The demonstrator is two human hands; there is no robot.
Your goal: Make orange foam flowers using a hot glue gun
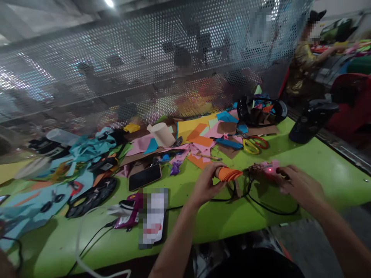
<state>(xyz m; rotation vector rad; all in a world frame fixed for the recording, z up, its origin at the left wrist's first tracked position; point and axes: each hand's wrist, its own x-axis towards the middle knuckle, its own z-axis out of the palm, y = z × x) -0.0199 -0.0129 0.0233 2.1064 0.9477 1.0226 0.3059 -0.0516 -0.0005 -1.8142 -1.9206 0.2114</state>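
My left hand (209, 183) is closed around a rolled stack of orange felt or paper strips (230, 174), whose layered end faces right. Over to the right, my right hand (301, 185) has its fingers bent around a pink glue gun (272, 170) with a lit red light, just above the table. The glue gun's tip side, at its left, looks brown and crumpled, and its exact shape is blurred. A black cable (272, 210) loops on the table below both hands. Scissors with yellow and red handles (251, 146) lie behind the glue gun.
Colored sheets (199, 133) and scraps cover the back of the green table (220, 226). A dark tumbler (313, 119) and a black scrap-filled bin (245, 112) stand at right. Two phones, one dark (145, 177), lie left. Perforated metal panel (139, 85) behind; another person sits far right.
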